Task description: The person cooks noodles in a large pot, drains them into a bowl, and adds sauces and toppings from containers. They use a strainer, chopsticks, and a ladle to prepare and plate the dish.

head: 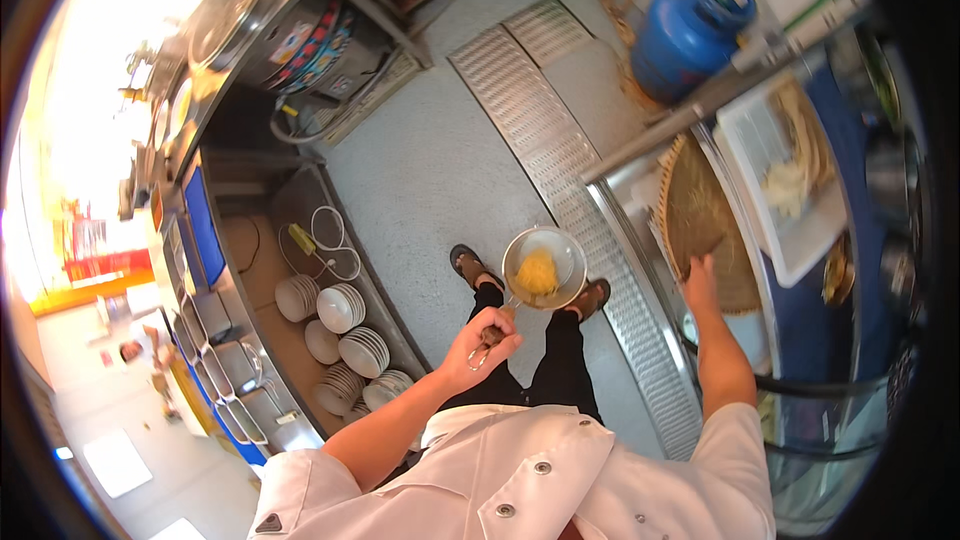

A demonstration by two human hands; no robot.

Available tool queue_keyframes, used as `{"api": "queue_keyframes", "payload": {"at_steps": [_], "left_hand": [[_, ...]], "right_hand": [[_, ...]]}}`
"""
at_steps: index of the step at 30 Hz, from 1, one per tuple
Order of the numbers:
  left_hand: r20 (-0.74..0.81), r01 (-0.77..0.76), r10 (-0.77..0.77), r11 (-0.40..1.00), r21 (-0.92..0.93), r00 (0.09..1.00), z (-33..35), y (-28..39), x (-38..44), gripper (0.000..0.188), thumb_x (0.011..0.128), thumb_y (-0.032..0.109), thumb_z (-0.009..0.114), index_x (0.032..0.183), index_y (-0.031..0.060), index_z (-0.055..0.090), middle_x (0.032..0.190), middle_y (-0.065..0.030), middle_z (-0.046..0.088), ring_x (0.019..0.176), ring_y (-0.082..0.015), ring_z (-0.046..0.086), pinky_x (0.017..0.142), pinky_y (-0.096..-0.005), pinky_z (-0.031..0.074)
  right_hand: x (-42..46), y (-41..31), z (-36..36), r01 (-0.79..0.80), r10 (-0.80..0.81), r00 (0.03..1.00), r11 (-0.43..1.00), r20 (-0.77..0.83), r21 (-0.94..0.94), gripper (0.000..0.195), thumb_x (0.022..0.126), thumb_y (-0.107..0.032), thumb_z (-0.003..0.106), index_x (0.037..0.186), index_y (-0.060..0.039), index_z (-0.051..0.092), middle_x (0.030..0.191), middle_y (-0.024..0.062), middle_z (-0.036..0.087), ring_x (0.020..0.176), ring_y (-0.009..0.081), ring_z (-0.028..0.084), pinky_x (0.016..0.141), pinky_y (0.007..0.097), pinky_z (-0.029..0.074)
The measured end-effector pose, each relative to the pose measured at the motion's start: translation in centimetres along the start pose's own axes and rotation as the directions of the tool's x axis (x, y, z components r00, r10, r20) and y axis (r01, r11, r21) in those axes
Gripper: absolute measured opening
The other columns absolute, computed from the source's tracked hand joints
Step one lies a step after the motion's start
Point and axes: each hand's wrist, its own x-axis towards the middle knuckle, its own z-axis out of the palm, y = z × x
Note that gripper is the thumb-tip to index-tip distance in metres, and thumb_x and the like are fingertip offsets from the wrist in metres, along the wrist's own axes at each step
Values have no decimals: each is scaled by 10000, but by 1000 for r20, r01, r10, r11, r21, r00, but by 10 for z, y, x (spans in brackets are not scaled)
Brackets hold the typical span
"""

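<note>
My left hand [484, 345] is closed around the handle of a round metal strainer [568, 270]. In its bowl lies a clump of yellow noodles [537, 273]. The strainer hangs over the floor, above my feet. On the right, my right hand [701, 281] is at the near rim of a round woven bamboo tray [709, 202]. Its fingertips are blurred, so whether they grip the rim is unclear. Beyond the tray, a white plastic tub [776, 240] holds pale pieces of food [795, 176].
Stacked white bowls [362, 351] sit on a low shelf at left, near a coiled white cable [341, 236]. A metal drain grate [536, 112] crosses the floor. A blue gas cylinder [679, 41] stands upper right. Another person [146, 349] is at far left.
</note>
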Motion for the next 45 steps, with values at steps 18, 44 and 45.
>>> {"api": "queue_keyframes", "payload": {"at_steps": [18, 44, 45], "left_hand": [[-650, -439, 388, 894, 93, 653, -349, 186, -89, 152, 896, 196, 632, 889, 64, 559, 768, 49, 514, 694, -40, 436, 618, -224, 370], [-792, -420, 188, 903, -93, 580, -738, 353, 226, 209, 920, 263, 559, 877, 58, 563, 809, -26, 615, 673, -97, 561, 645, -249, 467], [-788, -410, 176, 906, -104, 590, -741, 353, 228, 231, 925, 282, 561, 885, 55, 561, 800, -25, 611, 666, -98, 559, 639, -251, 468]], "right_hand": [[-7, -309, 31, -161, 22, 943, 904, 331, 397, 314, 767, -163, 661, 1020, 17, 613, 819, 146, 646, 712, 269, 646, 631, 381, 544], [382, -828, -155, 227, -517, 815, 699, 260, 678, 256, 884, -154, 554, 1091, -11, 604, 815, 42, 622, 692, 109, 561, 606, 261, 457], [373, -873, -179, 273, -587, 780, 629, 215, 727, 242, 895, -144, 558, 1092, -10, 601, 823, 40, 618, 713, 104, 562, 618, 255, 459]]}}
